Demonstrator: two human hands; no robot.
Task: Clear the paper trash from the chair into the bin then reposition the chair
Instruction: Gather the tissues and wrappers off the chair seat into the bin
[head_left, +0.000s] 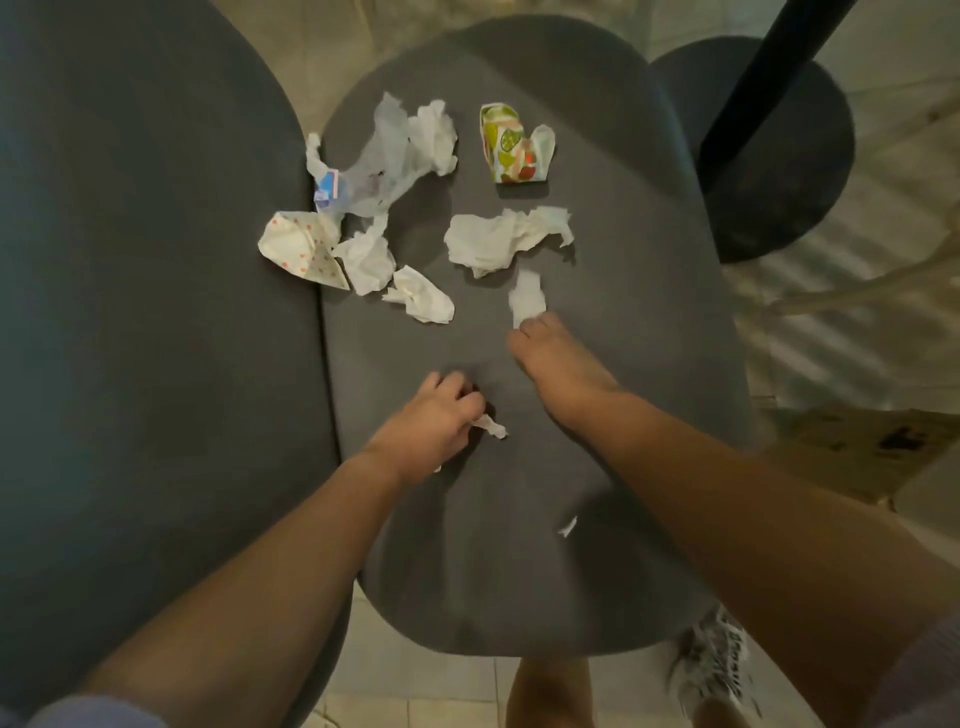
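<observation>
Left hand (434, 421): you're clenched on a small paper scrap (491, 426) at frame centre; keep it bunched.
Right hand (550, 358): your fingertips touch a white tissue bit (527, 299); whether it is pinched, I cannot tell.
Paper trash: crumpled tissues (410, 140) and a fruit-print wrapper (511, 145) lie on the chair seat (623, 312), upper centre.
Stray: one shred (568, 526) lies lower centre.
Bin: not visible.
Obstacle: a dark table base (769, 156) stands upper right.

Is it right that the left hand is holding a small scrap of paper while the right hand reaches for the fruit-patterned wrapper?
Not quite. The head view shows the left hand holding a small scrap of paper, but the right hand reaches a small white tissue piece. The fruit-patterned wrapper lies farther back, untouched.
</observation>
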